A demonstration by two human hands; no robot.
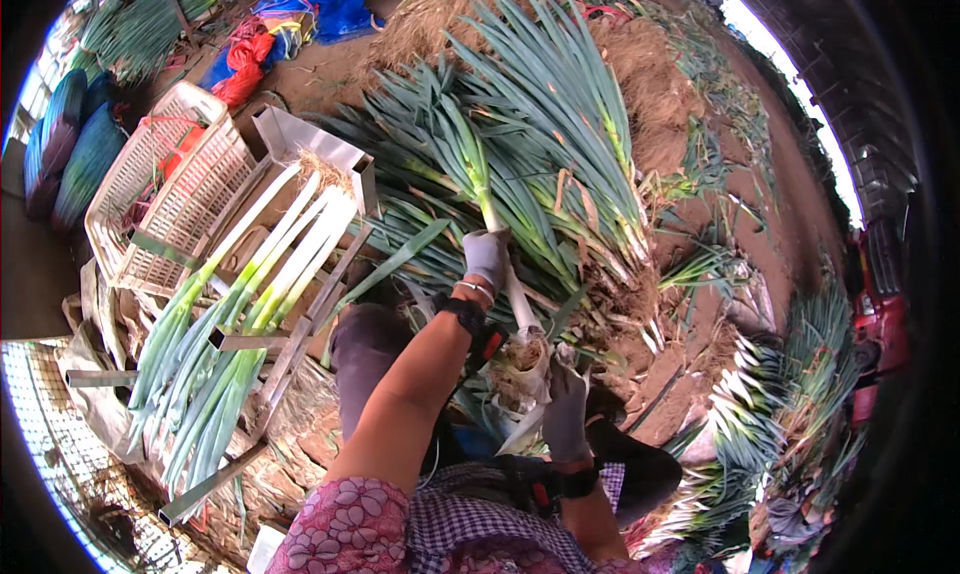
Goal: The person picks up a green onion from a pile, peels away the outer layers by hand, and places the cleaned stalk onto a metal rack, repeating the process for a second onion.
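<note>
In a grey glove, my left hand (487, 256) is closed round the pale stem of a long green onion (518, 299). Its green leaves point away from me, over the heap, and its root end hangs toward my lap. My right hand (567, 414), also gloved, is closed beside that root end, on what looks like a loose outer leaf (530, 414), whitish and partly peeled. To my left, several clean white-stemmed green onions (290, 244) lie side by side in a metal rack (310, 319), roots against its raised end plate.
A heap of untrimmed green onions (540, 104) covers the ground ahead. A cream plastic basket (175, 189) stands beyond the rack at left. Red netting (243, 62) and blue sheeting (325, 4) lie behind it. More peeled green onions (745, 404) lie at right.
</note>
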